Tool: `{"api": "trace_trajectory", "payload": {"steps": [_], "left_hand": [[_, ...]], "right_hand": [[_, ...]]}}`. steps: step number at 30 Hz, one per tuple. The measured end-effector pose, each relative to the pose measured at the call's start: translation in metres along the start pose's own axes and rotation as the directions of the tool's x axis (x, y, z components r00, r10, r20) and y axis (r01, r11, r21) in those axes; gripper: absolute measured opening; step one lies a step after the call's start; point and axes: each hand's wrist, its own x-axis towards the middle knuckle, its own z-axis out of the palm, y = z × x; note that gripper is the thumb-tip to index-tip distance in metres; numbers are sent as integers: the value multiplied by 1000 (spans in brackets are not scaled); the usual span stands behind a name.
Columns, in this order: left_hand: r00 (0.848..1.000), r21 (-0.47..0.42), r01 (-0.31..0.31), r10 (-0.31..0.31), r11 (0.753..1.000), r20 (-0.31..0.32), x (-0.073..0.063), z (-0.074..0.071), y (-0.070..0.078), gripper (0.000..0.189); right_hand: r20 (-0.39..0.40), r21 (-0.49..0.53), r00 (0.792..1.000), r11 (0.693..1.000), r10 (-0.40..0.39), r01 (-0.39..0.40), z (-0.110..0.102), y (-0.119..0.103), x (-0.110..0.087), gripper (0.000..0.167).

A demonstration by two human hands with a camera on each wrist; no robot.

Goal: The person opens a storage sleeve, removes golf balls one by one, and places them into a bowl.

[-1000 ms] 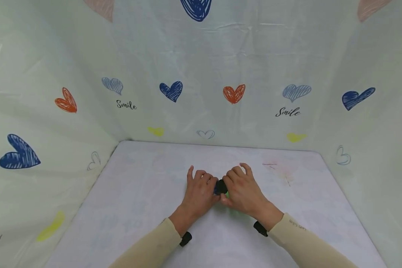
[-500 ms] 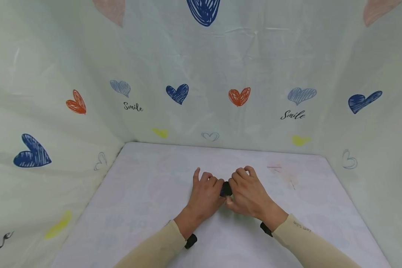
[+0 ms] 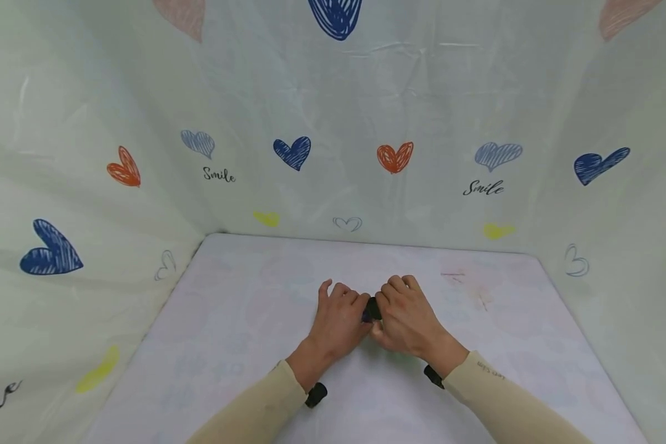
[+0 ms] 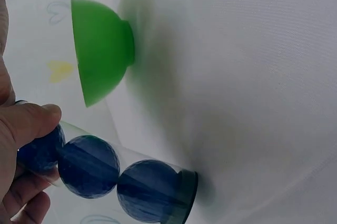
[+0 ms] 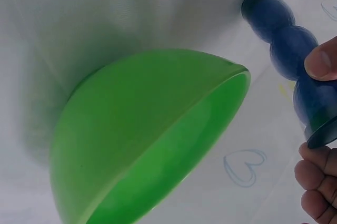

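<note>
Between both hands stands a clear tube [image 4: 87, 167] filled with dark blue faceted balls, with dark caps on its ends. Its lower cap [image 4: 181, 197] is close over the white table, and its dark top [image 3: 372, 310] shows between the hands in the head view. My left hand [image 3: 338, 322] grips the tube's upper part, thumb [image 4: 34, 121] against its side and fingers curled behind. From the other side my right hand [image 3: 407, 317] holds the upper end with curled fingers. Close by, a green bowl [image 5: 142, 103] is upright on the table, hidden under the hands in the head view.
The white tabletop [image 3: 255, 277] carries faint reddish marks [image 3: 468, 290] at its right back. Behind and at the sides hangs a pale sheet [image 3: 333, 92] printed with hearts. Black wrist straps [image 3: 316, 394] sit under both sleeves.
The head view has shifted slightly. My right little finger, raised before, is now curled in. A bright green patch seen between the hands is now covered. Both hands keep their hold on the tube.
</note>
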Motion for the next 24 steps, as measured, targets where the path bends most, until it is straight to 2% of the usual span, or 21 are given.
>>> {"api": "trace_trajectory", "payload": {"steps": [4,9,16,19,24], "left_hand": [[999,-2,5,-4,1000,50,2,-2,1,53],[997,-14,-8,9,1000,71,3,-2,2,51],[998,-22,-13,15,1000,67,1,-2,-2,47],[997,-31,-6,8,999,73,1,-2,-2,48],[999,-34,-15,16,999,38,1,-2,0,46]], "right_hand": [[14,-6,1000,1000,14,-14,0,1,-2,22],[36,10,999,1000,17,-17,-3,1,-5,24],[46,31,999,999,16,-18,-4,-1,-1,27],[42,14,999,1000,1,-2,-3,-2,1,28],[24,-33,1000,999,-9,10,-1,-3,2,28]]}}
